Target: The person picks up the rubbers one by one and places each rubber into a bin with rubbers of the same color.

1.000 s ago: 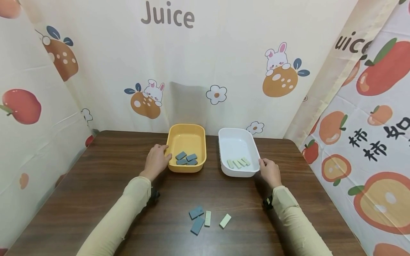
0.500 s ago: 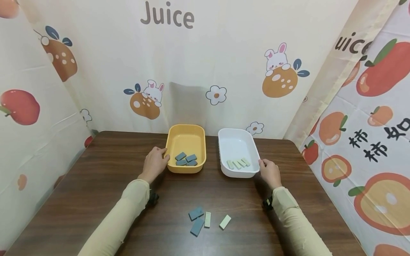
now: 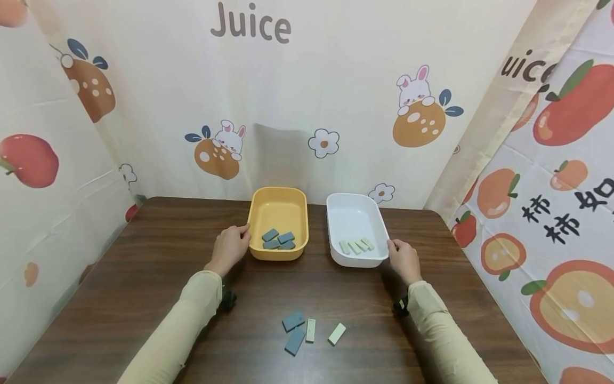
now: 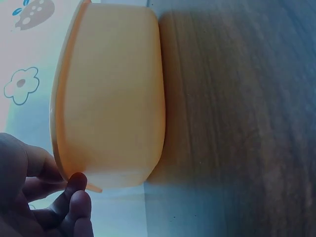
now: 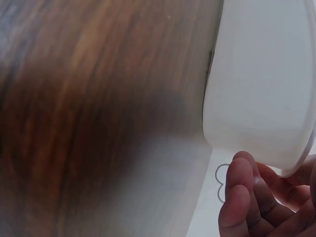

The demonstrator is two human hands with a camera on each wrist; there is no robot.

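Observation:
My left hand (image 3: 229, 248) pinches the left rim of a yellow plastic bin (image 3: 278, 210). The left wrist view has the thumb and fingers at the rim of that bin (image 4: 111, 98). Several blue-grey blocks (image 3: 271, 234) lie inside, at its near end. To the right, my right hand (image 3: 404, 260) grips the right rim of a white bin (image 3: 355, 216), near its front corner. Fingers curl under that rim in the right wrist view, beside the outer wall of the bin (image 5: 261, 84). Several pale green blocks (image 3: 354, 246) lie at the near end of the white bin.
Two more blue-grey blocks (image 3: 295, 340) lie close together on the brown wooden table (image 3: 230, 352), nearer than the bins. Beside them are two pale green blocks (image 3: 337, 334). A printed curtain (image 3: 288, 80) stands right behind the bins and along both sides.
My left hand's fingers have drawn back from over the yellow bin's inside to its rim, the hand shifting slightly left. My right hand and the bins have hardly moved.

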